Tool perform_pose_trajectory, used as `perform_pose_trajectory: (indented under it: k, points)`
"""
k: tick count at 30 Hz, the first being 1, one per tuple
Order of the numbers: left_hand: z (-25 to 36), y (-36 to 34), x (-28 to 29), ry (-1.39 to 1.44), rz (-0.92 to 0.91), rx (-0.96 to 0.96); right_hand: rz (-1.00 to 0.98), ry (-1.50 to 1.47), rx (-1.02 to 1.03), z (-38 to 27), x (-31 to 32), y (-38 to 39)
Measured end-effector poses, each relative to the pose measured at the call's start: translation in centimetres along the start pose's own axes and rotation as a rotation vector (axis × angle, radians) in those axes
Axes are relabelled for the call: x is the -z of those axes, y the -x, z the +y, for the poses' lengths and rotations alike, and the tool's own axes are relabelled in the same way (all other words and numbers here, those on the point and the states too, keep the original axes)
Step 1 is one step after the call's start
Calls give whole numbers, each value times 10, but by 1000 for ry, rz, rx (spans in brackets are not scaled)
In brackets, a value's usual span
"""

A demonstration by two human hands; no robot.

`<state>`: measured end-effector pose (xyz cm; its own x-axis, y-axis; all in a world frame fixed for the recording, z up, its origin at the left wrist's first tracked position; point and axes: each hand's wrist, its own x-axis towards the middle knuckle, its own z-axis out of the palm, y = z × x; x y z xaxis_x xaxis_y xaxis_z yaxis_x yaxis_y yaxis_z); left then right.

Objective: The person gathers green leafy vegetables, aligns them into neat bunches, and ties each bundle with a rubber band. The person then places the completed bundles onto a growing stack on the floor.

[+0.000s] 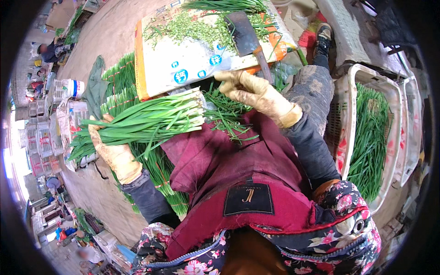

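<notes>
My left hand [118, 159], in a pale yellow glove, grips a thick bunch of garlic chives [142, 117] near its leafy end. The bunch lies nearly level above my left thigh, its pale, evenly cut ends pointing right. My right hand [261, 95], gloved alike, hovers right of those ends, its fingers stretched and holding nothing. Loose green leaf bits [229, 117] lie on my dark red apron [220, 158] below it. A cleaver [243, 35] rests on a sack-covered board [158, 68] in front of me, its handle toward my right hand. Pale trimmings [190, 30] are scattered beside the blade.
Tied chive bundles [120, 75] are stacked on the floor at my left. More uncut greens [224, 4] lie on the board's far edge. To my right stands a white plastic crate [352, 91] filled with chives. Other people and stacked crates [39, 133] appear at far left.
</notes>
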<state>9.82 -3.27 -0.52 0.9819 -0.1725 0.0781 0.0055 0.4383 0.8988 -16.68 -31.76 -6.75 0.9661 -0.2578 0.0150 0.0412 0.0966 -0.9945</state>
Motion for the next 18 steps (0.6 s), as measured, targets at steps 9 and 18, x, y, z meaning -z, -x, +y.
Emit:
perform_pose_trajectory:
  k: [9, 18]
  points:
    - [-28, 11, -22, -39, -64, 403, -68, 556, 283, -15, -49, -28]
    - [-44, 23, -9, -678, -336, 208, -147, -182, -485, 24, -31, -24]
